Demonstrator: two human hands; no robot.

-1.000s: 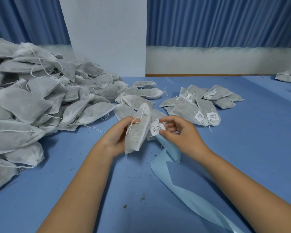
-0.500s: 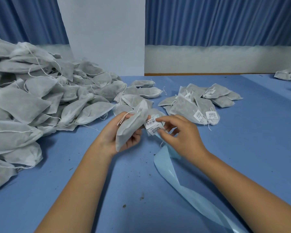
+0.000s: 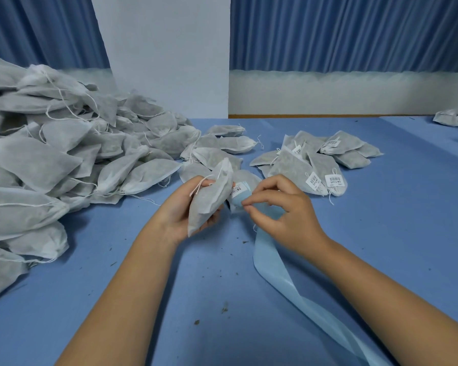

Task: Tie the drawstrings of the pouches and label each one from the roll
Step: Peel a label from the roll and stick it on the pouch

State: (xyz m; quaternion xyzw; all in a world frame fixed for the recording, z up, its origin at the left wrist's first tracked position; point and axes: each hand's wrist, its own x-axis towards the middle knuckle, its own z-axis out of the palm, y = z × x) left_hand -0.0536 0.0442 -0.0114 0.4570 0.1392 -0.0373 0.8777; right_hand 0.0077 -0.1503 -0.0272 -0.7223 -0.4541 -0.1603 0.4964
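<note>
Label pick for the pouch in hand.
Left hand (image 3: 181, 210) grips grey non-woven drawstring pouch (image 3: 209, 199) upright, likely baring its face for sticking; right hand (image 3: 286, 217) pinches pale-blue label roll (image 3: 240, 198) just beside it.

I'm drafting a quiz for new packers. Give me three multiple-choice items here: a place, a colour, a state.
1. Where does the big pile of pouches lie?
A left of the hands
B right of the hands
C on the floor

2. What colour is the backing strip?
A red
B light blue
C yellow

3. What does the left hand do?
A lies flat on the table
B grips a pouch
C holds scissors

Key: A, it fills the view's left side. B, the strip is a pale blue ribbon. B, the fingers curl round the pouch.
</note>
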